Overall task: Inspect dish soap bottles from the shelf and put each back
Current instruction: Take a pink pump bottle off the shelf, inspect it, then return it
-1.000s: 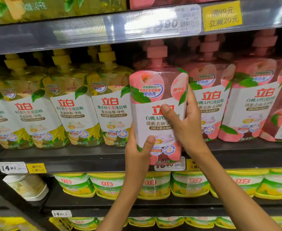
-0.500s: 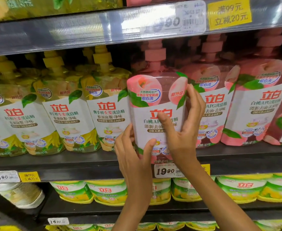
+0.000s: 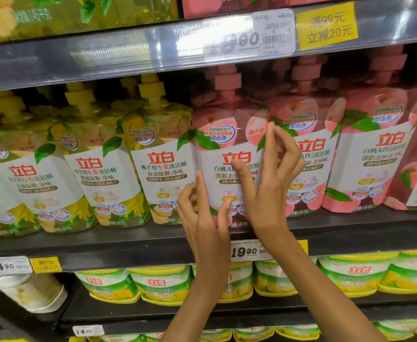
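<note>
A pink peach dish soap bottle (image 3: 227, 144) with a pink pump cap stands on the middle shelf (image 3: 128, 243), in line with its neighbours. My left hand (image 3: 202, 218) is at its lower left: the thumb lies on the front label and the index finger runs up the left edge. On the right side is my right hand (image 3: 269, 193), thumb pressed on the label and index finger at the right edge. Its other fingers curl loosely in front of the neighbouring pink bottle (image 3: 308, 149). My hands hide the bottle's lower part.
Yellow ginger soap bottles (image 3: 160, 164) fill the shelf to the left and more pink ones (image 3: 375, 156) to the right. The upper shelf rail (image 3: 103, 58) hangs close above the caps. Green-yellow packs (image 3: 158, 285) sit on the shelf below, under a price tag (image 3: 244, 251).
The pink bottle has gone from held out in front of the shelf back into its row and now rests on the shelf. My fingers have loosened around it.
</note>
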{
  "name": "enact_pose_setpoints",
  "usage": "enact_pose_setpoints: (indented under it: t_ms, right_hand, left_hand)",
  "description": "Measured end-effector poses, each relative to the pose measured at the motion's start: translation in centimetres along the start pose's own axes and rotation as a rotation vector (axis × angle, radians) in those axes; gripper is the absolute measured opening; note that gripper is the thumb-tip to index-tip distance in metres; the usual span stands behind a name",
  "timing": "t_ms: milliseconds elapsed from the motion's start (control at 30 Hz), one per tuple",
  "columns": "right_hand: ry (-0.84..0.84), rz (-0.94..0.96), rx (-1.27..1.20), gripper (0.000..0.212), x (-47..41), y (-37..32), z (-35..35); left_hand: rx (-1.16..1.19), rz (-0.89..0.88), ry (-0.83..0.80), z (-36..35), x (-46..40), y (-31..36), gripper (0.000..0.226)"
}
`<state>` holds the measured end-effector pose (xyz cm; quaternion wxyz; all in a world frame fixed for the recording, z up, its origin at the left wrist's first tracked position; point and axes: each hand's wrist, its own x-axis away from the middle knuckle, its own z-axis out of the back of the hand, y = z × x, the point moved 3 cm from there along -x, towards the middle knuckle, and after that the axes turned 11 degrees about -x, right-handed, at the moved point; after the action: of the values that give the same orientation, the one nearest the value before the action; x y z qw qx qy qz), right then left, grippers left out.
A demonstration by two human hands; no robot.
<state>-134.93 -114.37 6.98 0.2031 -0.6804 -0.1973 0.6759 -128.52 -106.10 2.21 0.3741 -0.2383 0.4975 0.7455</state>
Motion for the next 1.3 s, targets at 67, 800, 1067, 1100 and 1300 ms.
enact_pose_setpoints:
  t_ms: [67, 800, 1067, 1100, 1300]
  right_hand:
    - [-0.032, -0.003, 0.032, 0.071, 0.0, 0.0, 0.1]
    - [0.058, 0.195, 0.199, 0.043, -3.6, -0.3, 6.6]
    - [-0.108, 0.429, 0.546, 0.066, -10.1, 1.8, 8.4]
    - [-0.125, 0.455, 0.548, 0.066, -10.2, 2.0, 8.6]
    - [-0.19, 0.454, 0.375, 0.058, -11.3, 2.1, 9.5]
  left_hand:
    - [-0.007, -0.002, 0.015, 0.0, -0.1, 0.0, 0.066]
    - [-0.116, -0.1, 0.002, 0.6, -0.4, 3.6, 0.058]
    - [-0.044, -0.131, -0.172, -3.8, 1.0, 8.8, 0.058]
    - [-0.049, -0.118, -0.186, -4.5, 1.6, 9.3, 0.065]
    - [0.179, 0.076, -0.083, -6.2, 3.1, 10.8, 0.071]
